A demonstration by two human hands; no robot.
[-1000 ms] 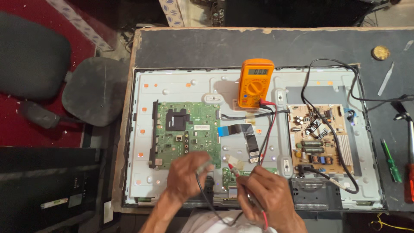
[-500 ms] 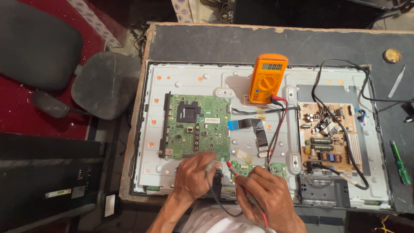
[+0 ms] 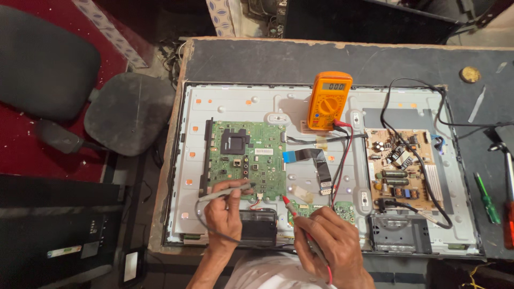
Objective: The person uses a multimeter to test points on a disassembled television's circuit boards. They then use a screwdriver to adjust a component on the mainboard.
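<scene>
Left grip (image 3: 224, 213) pinches a black probe (image 3: 225, 192) pen-like, tip laid on the green circuit board (image 3: 243, 159); right grip (image 3: 326, 243) closes round a red probe (image 3: 293, 210), leads running to the orange multimeter (image 3: 328, 100) propped within sight.

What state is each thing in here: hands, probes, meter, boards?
left hand: shut on black probe, tip on green main board
right hand: shut on red probe
orange multimeter: switched on, display lit
brown power board: exposed, cables attached
</scene>
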